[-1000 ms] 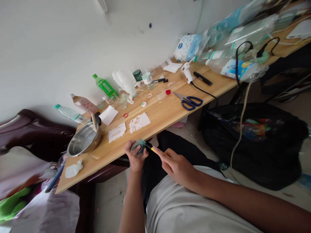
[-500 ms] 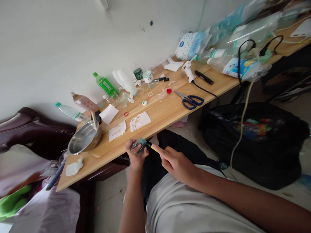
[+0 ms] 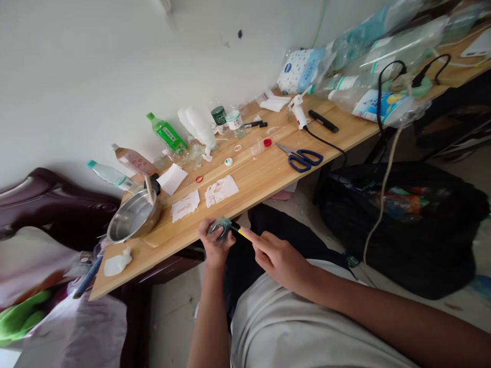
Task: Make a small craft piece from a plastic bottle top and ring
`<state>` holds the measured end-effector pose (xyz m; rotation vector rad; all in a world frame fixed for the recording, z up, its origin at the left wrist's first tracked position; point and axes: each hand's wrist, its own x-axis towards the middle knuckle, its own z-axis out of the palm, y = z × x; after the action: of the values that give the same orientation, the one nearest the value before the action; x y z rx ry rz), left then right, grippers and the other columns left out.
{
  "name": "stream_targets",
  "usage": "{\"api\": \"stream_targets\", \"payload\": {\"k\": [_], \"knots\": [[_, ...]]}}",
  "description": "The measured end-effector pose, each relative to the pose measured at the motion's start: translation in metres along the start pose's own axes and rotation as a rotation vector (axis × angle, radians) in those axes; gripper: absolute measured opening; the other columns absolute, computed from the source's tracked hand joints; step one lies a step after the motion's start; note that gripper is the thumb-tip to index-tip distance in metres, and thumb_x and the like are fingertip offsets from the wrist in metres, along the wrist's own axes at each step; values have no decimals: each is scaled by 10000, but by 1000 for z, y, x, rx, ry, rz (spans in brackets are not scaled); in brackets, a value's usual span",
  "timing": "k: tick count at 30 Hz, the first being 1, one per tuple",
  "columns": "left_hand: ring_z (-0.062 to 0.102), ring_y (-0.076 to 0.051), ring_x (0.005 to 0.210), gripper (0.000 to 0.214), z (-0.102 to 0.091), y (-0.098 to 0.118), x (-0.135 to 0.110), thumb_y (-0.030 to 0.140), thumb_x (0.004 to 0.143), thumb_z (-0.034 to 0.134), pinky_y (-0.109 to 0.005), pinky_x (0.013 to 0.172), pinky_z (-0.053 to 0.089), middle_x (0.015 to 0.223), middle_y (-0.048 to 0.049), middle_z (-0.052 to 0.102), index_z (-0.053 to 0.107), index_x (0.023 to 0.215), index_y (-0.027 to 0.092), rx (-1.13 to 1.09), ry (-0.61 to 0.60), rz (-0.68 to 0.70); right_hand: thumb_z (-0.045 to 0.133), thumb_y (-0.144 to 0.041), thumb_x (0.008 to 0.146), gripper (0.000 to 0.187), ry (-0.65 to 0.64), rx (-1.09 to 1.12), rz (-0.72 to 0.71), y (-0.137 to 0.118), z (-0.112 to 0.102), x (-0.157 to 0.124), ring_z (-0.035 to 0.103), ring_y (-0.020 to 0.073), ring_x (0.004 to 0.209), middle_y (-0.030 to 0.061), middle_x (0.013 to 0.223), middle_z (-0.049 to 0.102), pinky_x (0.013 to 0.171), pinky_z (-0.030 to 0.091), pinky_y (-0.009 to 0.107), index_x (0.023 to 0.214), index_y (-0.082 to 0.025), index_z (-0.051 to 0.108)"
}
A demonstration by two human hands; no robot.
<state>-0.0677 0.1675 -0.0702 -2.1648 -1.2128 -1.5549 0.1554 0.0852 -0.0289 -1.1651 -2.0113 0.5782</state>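
My left hand [image 3: 215, 248] is closed around a small clear plastic bottle piece [image 3: 217, 232], with a teal end facing right. It is held just off the front edge of the table, above my lap. My right hand [image 3: 282, 258] grips a slim black-and-yellow tool [image 3: 238, 229], index finger stretched along it. Its black end meets the teal end of the piece. Whether that tip is a blade or something else, I cannot tell. Nearest on the table lie two torn white papers [image 3: 184, 206].
On the wooden table [image 3: 264, 179] are blue-handled scissors [image 3: 301, 157], a white glue gun [image 3: 297, 112], a steel bowl [image 3: 132, 220], a green bottle [image 3: 168, 134] and a red ring [image 3: 199, 179]. More plastic bottles pile up at the right. A black bag [image 3: 402, 245] sits on the floor.
Both hands keep almost the same place and grip, the tool still against the bottle piece. The view has shifted very slightly; nothing on the table has moved.
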Motion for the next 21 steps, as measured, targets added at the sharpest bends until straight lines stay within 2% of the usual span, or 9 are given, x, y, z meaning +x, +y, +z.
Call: {"api": "stream_targets", "payload": {"k": [9,15,21], "knots": [[633,-237,1030,301,-1,0,1,257,741,783,-442,830,546,1172,-82,540,534,909,237,-53,9,63,414,-141,940,600,-110,-125,78,-12,-16,5,601,167,640,49,854,601,608,474,276,1534,-228,388],[643,-227,1009,300,1,-1,1,263,743,779,-425,823,551,1171,-78,535,537,916,230,-44,21,66,397,-146,951,576,-95,-9,72,-13,-16,7,634,194,733,65,853,619,691,500,306,1525,-192,405],[633,-228,1005,293,1,0,2,270,751,764,-413,805,560,1153,-81,532,533,926,223,-28,10,54,406,-150,948,584,-109,11,118,-17,-21,7,621,192,684,56,823,609,663,488,311,1529,-203,401]]}}
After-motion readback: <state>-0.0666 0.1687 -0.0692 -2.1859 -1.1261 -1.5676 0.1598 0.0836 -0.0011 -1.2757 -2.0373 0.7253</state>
